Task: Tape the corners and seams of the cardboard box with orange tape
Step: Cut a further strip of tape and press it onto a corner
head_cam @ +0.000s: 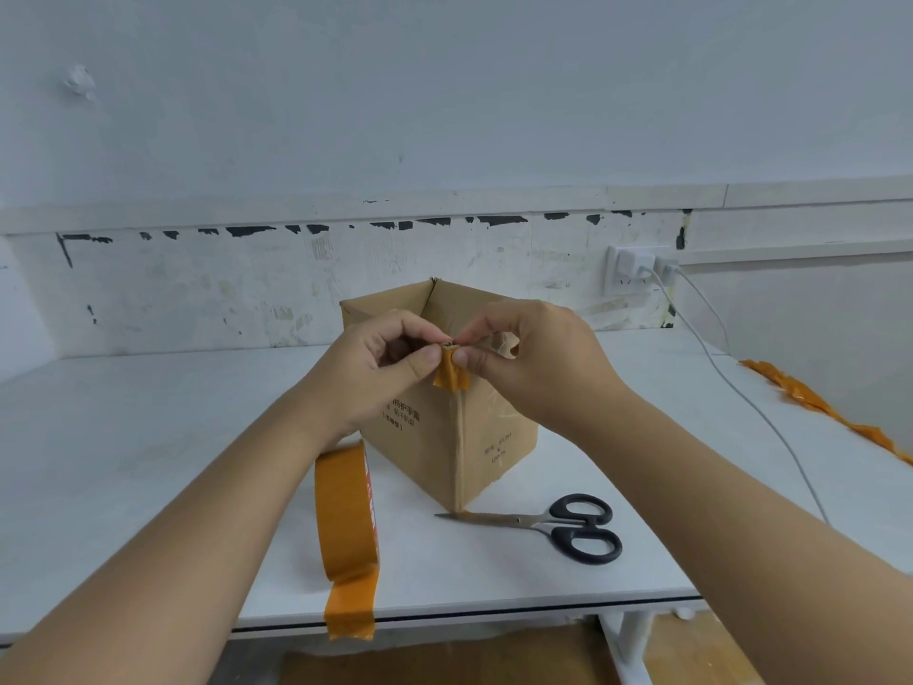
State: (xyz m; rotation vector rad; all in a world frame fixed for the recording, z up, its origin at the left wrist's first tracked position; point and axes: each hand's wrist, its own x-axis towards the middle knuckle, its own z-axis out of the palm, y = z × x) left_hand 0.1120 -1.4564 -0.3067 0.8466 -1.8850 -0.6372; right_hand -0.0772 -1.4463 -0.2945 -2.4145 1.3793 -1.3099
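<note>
Head view, frame centre: the left hand (383, 360) and right hand (523, 351) each pinch the short orange tape strip (450, 372) atop the open brown cardboard box (447, 427)'s near vertical corner. The strip hangs down along that corner seam, equally near both grips.

Scissors (553, 525) lie on the white table (148, 437); charger cable (741, 388) trails across.

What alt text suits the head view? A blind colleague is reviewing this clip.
Two hands, left hand and right hand, pinch a short orange tape piece at the top near corner of an open cardboard box. A tape roll and scissors lie on the white table.
</note>
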